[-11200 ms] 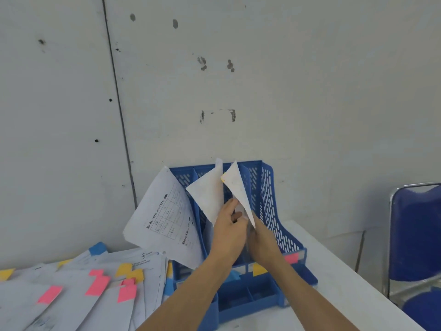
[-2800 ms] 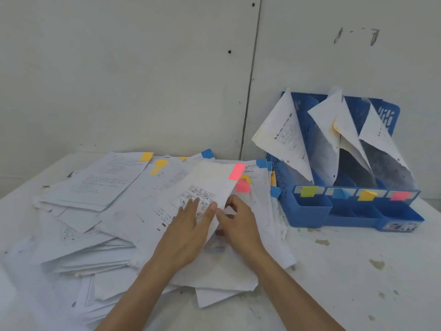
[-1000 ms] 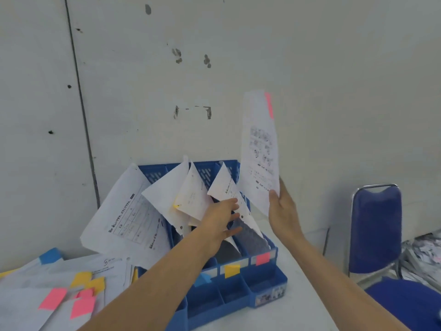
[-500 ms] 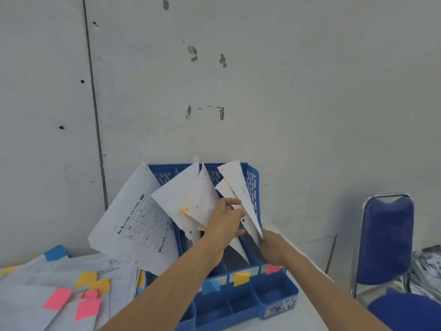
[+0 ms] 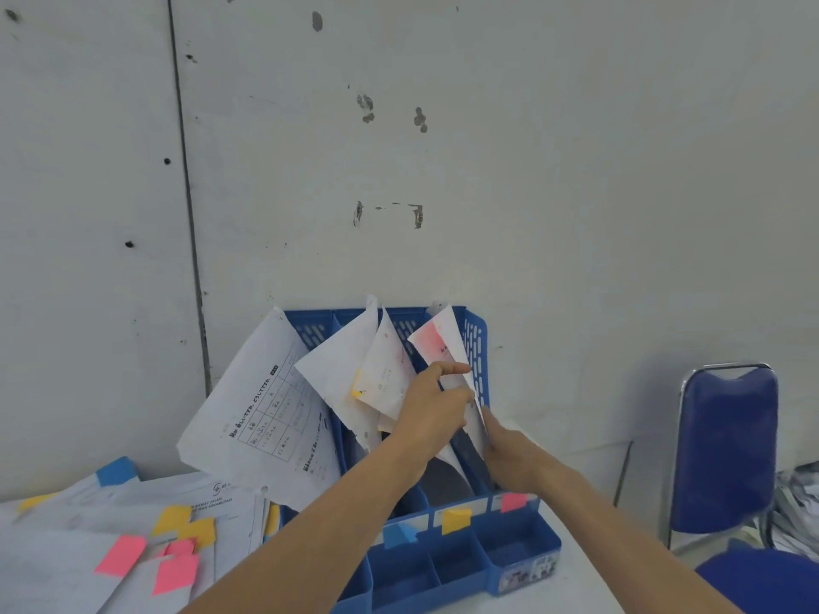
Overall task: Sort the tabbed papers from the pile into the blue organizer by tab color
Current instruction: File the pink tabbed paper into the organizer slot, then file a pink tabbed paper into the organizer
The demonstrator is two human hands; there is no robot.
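A blue organizer [image 5: 477, 347] stands on a white table [image 5: 580, 582], with its back against the grey wall [image 5: 532, 170]. It has tall slots, and white papers stick up out of them. On the front of the organizer are three small colour labels: a blue label [image 5: 399, 534], a yellow label [image 5: 456, 520] and a pink label [image 5: 513, 502]. The pink-tab paper [image 5: 436, 343] stands in the organizer's last slot on the right, the one behind the pink label, and its top corner pokes above the organizer's rim. The right hand [image 5: 509, 458] is low at that slot and grips the bottom edge of this paper. The left hand [image 5: 432, 407] is close beside it, over the middle of the organizer, so the two hands are nearly together. Its first finger points straight out across the pink-tab paper and its other fingers are curled, but I cannot tell if it pinches the paper or only touches it. A sheet with a yellow tab [image 5: 385, 378] leans in the slot next to it, toward the organizer's left. A big printed sheet [image 5: 261, 418] flops out over the organizer's left side. The pile of papers [image 5: 79, 551] lies flat on the table to the left of the organizer, with pink, yellow and blue tabs showing. A blue chair [image 5: 727, 445] stands to the right of the organizer, well apart from it.
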